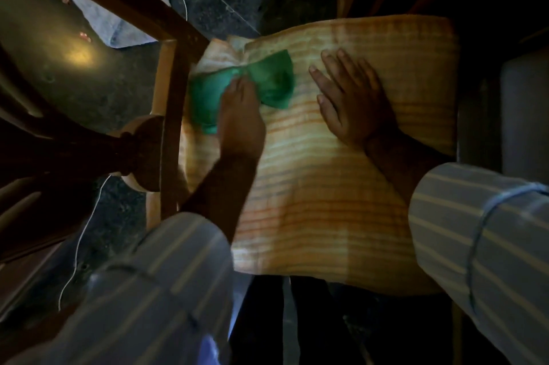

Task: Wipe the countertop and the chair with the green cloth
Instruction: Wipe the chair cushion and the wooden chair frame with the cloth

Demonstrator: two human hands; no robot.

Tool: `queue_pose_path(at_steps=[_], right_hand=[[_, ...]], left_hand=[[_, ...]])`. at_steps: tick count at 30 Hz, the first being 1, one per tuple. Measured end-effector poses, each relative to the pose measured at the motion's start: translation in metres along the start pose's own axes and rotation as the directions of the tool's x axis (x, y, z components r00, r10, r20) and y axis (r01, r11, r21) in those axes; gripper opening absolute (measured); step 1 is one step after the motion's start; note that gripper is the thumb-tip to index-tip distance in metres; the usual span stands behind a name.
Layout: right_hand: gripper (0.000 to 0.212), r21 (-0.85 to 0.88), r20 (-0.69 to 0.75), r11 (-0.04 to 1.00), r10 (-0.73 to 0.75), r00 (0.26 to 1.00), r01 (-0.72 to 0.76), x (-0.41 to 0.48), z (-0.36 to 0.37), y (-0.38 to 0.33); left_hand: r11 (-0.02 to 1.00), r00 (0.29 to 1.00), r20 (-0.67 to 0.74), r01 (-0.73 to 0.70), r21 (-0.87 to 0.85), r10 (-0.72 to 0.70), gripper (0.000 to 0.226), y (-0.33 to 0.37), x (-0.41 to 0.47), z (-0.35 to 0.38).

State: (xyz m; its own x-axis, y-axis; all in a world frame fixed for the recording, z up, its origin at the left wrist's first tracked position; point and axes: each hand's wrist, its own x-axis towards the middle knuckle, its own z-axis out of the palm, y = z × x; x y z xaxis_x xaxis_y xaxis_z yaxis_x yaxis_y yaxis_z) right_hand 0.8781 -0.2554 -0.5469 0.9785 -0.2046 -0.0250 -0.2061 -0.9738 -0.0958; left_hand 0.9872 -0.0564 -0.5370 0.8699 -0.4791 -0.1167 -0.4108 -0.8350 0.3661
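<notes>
The chair's seat cushion (341, 192), striped orange and cream, fills the middle of the head view. A green cloth (267, 79) lies bunched on its far left part, reaching the cushion's left edge. My left hand (242, 121) presses down on the cloth and holds its middle. My right hand (350, 97) lies flat on the cushion just right of the cloth, fingers spread, holding nothing. The chair's wooden frame (169, 115) runs along the cushion's left side. No countertop is visible.
A dark rounded table top (44, 52) with a turned wooden leg (142, 153) stands at the left. A thin white cord (86, 228) trails over the dark floor. A grey object (525, 115) sits at the right edge. The scene is dim.
</notes>
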Motion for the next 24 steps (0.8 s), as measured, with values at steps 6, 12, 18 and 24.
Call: queue_pose_path(at_steps=[6,12,18,24], right_hand=[[0.058,0.012,0.022,1.000,-0.002,1.000,0.002,0.003,0.004,0.004],[0.057,0.022,0.008,1.000,0.004,1.000,-0.004,0.001,0.004,0.002],[0.057,0.030,0.013,1.000,0.003,1.000,-0.003,0.001,0.002,0.003],[0.057,0.112,0.125,0.992,0.043,0.991,-0.057,0.008,-0.007,0.003]], left_hand=[[0.965,0.962,0.080,-0.260,-0.028,0.261,0.057,0.043,-0.112,0.024],[0.816,0.687,0.447,-0.527,-0.237,0.573,0.040,0.046,-0.253,0.018],[0.910,0.722,0.556,-0.296,-0.292,0.413,0.032,0.038,-0.233,-0.023],[0.935,0.952,0.203,-0.157,-0.318,0.229,0.040,0.047,-0.110,-0.119]])
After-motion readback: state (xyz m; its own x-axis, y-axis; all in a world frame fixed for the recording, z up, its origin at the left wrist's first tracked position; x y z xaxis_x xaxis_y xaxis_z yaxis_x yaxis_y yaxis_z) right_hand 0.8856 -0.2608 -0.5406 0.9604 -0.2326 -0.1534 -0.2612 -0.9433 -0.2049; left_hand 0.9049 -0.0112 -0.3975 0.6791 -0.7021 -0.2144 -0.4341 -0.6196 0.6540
